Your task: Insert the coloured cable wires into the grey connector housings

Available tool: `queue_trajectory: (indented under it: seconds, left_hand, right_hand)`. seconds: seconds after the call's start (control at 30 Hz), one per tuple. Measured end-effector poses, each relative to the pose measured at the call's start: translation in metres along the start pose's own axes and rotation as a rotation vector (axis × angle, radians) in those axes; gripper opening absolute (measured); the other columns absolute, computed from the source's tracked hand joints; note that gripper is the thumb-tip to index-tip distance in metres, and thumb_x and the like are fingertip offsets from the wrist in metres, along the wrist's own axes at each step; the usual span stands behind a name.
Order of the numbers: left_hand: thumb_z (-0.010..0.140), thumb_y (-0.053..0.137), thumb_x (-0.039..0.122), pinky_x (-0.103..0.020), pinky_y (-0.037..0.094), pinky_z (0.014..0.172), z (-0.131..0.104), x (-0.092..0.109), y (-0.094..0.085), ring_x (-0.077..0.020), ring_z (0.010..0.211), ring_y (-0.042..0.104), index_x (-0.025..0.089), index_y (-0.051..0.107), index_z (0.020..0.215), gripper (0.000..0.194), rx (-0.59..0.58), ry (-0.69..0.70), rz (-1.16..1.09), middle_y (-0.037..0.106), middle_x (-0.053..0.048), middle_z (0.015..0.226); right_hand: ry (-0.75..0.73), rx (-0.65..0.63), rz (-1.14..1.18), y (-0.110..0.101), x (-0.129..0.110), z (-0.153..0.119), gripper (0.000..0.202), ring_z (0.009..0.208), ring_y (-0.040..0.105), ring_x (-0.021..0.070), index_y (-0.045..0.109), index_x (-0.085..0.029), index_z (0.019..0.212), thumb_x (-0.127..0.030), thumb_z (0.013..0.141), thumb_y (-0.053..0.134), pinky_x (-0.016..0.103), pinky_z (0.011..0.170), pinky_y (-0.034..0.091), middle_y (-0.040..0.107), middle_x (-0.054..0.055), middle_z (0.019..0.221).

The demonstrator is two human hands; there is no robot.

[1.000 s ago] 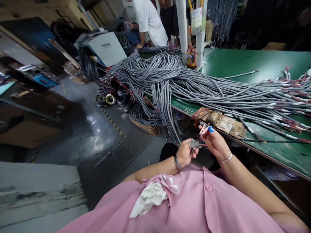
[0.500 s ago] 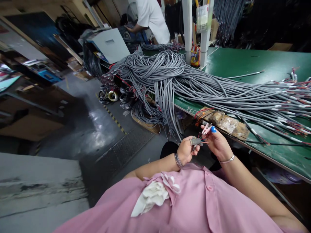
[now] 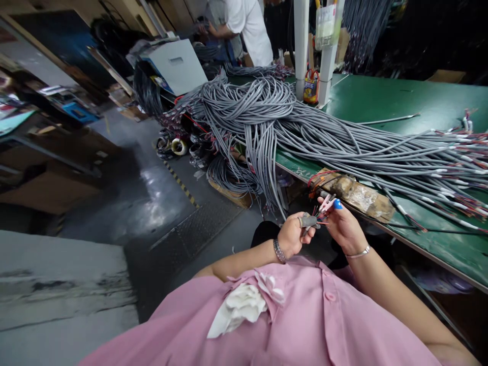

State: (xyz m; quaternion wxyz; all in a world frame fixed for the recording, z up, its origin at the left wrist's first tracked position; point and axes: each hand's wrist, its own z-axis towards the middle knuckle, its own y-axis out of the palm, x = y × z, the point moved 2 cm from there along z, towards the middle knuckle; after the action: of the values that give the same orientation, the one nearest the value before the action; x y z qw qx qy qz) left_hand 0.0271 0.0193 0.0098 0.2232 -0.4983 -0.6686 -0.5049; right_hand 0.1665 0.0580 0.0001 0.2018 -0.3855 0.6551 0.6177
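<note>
My left hand (image 3: pixel 292 236), wearing a finger cover and a dark bracelet at the wrist, is closed around the end of a grey cable (image 3: pixel 308 221). Thin coloured wires fan out of that end toward my right hand (image 3: pixel 346 230). A blue cover sits on my right thumb. Between thumb and fingers my right hand pinches a small pale-pink, clip-like tool (image 3: pixel 327 204); its exact kind is unclear. The tool is close to the wire tips, and I cannot tell whether it touches them. Both hands are in front of the bench edge, above my lap.
A large heap of grey cables (image 3: pixel 263 101) lies over the green bench (image 3: pixel 404 101) and hangs off its front edge. A tape-wrapped block (image 3: pixel 354 195) sits at that edge. White posts (image 3: pixel 301 46) stand behind. Beyond the grey box (image 3: pixel 177 66), a person in white (image 3: pixel 251 30) stands.
The view has shifted slightly, so the bench appears a little further right. My hands keep nearly the same pose and grip. The person at the back has moved an arm.
</note>
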Motion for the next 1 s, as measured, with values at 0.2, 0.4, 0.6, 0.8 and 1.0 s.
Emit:
queue_trajectory:
  seconds: [0.2, 0.4, 0.6, 0.8, 1.0]
  left_hand:
    - [0.07, 0.062, 0.03, -0.018, 0.02, 0.031, -0.0009, 0.0004, -0.0017, -0.0064, 0.033, 0.04, 0.015, 0.054, 0.071, 0.017, -0.003, 0.008, -0.006, 0.054, 0.001, 0.05]
    - [0.07, 0.063, 0.031, -0.019, 0.02, 0.032, 0.0013, -0.0014, -0.0026, -0.0067, 0.034, 0.04, 0.015, 0.054, 0.07, 0.018, 0.008, 0.0, 0.025, 0.055, 0.001, 0.05]
    - [0.072, 0.062, 0.031, -0.02, 0.019, 0.033, 0.0012, 0.0001, 0.0017, -0.0063, 0.033, 0.04, 0.015, 0.055, 0.07, 0.017, 0.003, 0.016, 0.072, 0.054, 0.001, 0.049]
    - [0.069, 0.066, 0.034, -0.019, 0.02, 0.033, 0.0042, -0.0002, 0.0032, -0.0059, 0.032, 0.04, 0.014, 0.055, 0.069, 0.022, 0.006, 0.008, 0.077, 0.053, 0.001, 0.049]
    - [0.069, 0.065, 0.033, -0.019, 0.02, 0.032, 0.0051, -0.0003, 0.0018, -0.0058, 0.033, 0.04, 0.014, 0.055, 0.068, 0.022, 0.011, 0.006, 0.069, 0.054, 0.001, 0.049]
  right_hand:
    - [0.001, -0.008, 0.033, -0.0033, 0.002, 0.0014, 0.025, 0.073, 0.059, 0.0158, 0.069, -0.025, 0.092, -0.047, 0.08, 0.066, 0.031, 0.067, 0.047, 0.071, 0.003, 0.105]
    - [0.009, -0.02, 0.026, -0.0018, 0.0016, 0.0004, 0.026, 0.072, 0.059, 0.0155, 0.069, -0.025, 0.092, -0.049, 0.081, 0.063, 0.031, 0.065, 0.046, 0.07, 0.004, 0.109]
    - [-0.015, 0.013, 0.008, 0.0012, -0.0005, -0.0002, 0.024, 0.073, 0.059, 0.0164, 0.07, -0.025, 0.092, -0.046, 0.08, 0.066, 0.031, 0.066, 0.046, 0.071, 0.004, 0.106]
    - [-0.027, 0.033, 0.014, 0.0041, -0.0027, -0.0004, 0.024, 0.072, 0.058, 0.0165, 0.07, -0.024, 0.091, -0.044, 0.079, 0.067, 0.031, 0.065, 0.045, 0.072, 0.004, 0.097]
    - [-0.018, 0.022, 0.013, 0.0046, -0.0016, -0.0021, 0.024, 0.071, 0.058, 0.0166, 0.07, -0.024, 0.088, -0.047, 0.08, 0.065, 0.031, 0.063, 0.045, 0.072, 0.004, 0.101]
